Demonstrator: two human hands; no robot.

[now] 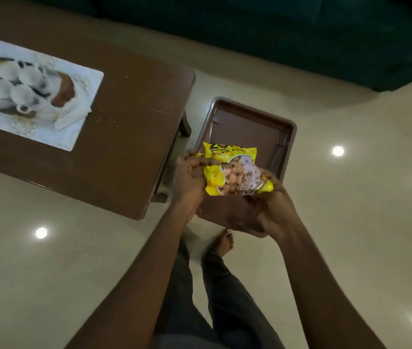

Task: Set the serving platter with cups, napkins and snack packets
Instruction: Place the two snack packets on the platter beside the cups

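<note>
A yellow snack packet with a clear window is held over a brown plastic tray. My left hand grips the packet's left edge. My right hand pinches its lower right corner, and the tray's near edge lies against this hand. I cannot tell what holds the tray up. On the brown table to the left lies a white platter. It carries several white cups and folded white napkins, all blurred.
The tray hangs just past the table's right corner, above a glossy beige floor. A dark green sofa runs along the top of the view. My legs and a bare foot are below the tray.
</note>
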